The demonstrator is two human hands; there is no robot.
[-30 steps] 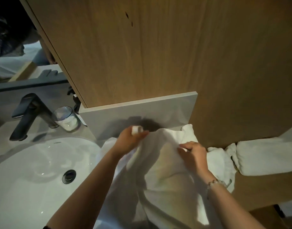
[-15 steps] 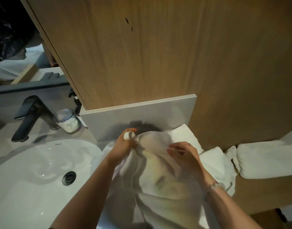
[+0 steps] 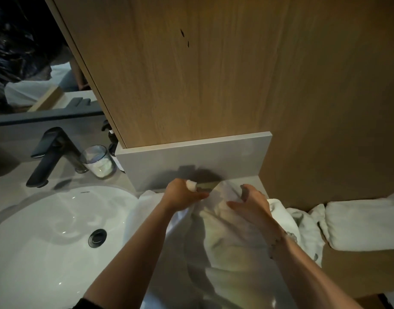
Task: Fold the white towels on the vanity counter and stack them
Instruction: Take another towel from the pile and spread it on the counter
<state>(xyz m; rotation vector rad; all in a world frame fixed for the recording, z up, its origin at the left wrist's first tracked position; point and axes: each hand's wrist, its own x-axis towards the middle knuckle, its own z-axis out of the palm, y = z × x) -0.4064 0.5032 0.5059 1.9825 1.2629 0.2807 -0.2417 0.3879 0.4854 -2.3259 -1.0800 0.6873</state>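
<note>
Head view: white towel [image 3: 227,237] lies bunched on the grey surface [image 3: 254,182], just right of the sink [image 3: 46,237] and draping toward the near edge. Left hand [image 3: 182,194] pinches the towel's far edge, fingers closed on the cloth – one fingertip carries a white wrap. Right hand [image 3: 251,205] rests on the towel with curled fingers gripping a fold. Farther right of the sink, a folded towel [image 3: 365,224] sits on a wooden ledge – a crumpled towel [image 3: 303,226] lies between it and the hands
</note>
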